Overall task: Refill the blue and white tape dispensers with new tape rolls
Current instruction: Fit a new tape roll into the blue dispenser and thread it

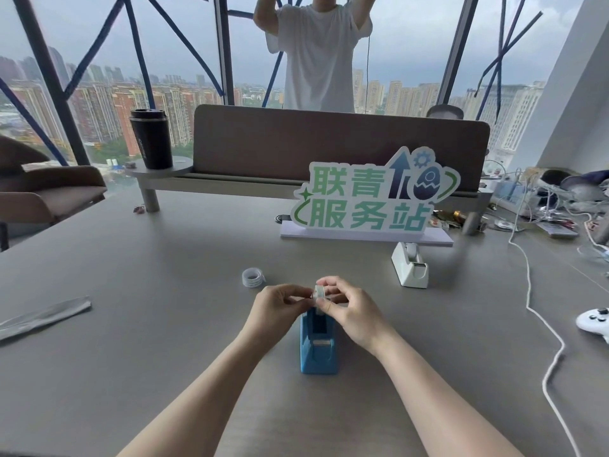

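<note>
The blue tape dispenser (318,344) stands on the grey table in front of me, its cutter end toward me. Just above its far end, my left hand (278,306) and my right hand (351,310) both pinch a small white tape roll (318,292) between their fingertips. The roll is held on edge over the dispenser's open slot. The white tape dispenser (410,265) sits farther back to the right, in front of the sign. A stack of spare tape rolls (253,277) lies on the table to the left of my hands.
A green-lettered sign (372,199) on a white base stands behind. A white cable (534,311) runs down the right side, beside a white game controller (594,321). A silver wrapper (43,316) lies at left. A black cup (151,140) sits on a shelf; a person stands behind the divider.
</note>
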Demonstrator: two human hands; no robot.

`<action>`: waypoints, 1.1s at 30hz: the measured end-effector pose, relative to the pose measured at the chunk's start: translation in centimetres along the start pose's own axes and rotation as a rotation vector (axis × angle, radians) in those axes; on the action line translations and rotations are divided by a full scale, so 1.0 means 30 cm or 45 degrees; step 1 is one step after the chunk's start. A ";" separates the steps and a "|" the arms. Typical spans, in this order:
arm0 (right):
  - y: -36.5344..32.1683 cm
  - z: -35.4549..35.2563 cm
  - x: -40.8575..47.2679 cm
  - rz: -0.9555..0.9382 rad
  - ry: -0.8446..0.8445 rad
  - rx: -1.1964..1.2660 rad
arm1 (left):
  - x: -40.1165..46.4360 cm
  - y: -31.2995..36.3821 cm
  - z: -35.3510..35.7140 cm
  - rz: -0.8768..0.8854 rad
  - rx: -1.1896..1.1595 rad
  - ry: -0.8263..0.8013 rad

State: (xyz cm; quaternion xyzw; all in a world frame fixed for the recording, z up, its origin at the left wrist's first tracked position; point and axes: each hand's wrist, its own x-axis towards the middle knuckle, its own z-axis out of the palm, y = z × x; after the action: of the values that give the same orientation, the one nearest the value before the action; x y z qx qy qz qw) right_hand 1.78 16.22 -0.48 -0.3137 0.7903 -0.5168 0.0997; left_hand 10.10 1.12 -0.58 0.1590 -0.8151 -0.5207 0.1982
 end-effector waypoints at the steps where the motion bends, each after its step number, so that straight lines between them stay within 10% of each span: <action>1: 0.001 0.003 -0.001 -0.005 0.007 0.007 | -0.002 -0.002 -0.001 -0.001 -0.019 0.005; 33: -0.019 -0.037 -0.047 -0.249 0.088 -0.544 | -0.015 -0.026 0.008 0.069 0.000 -0.008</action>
State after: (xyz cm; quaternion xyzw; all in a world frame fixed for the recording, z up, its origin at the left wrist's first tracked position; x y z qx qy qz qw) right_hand 2.57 17.75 0.29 -0.3848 0.8505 -0.3554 -0.0464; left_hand 10.40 1.20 -1.47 0.1352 -0.8197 -0.5156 0.2096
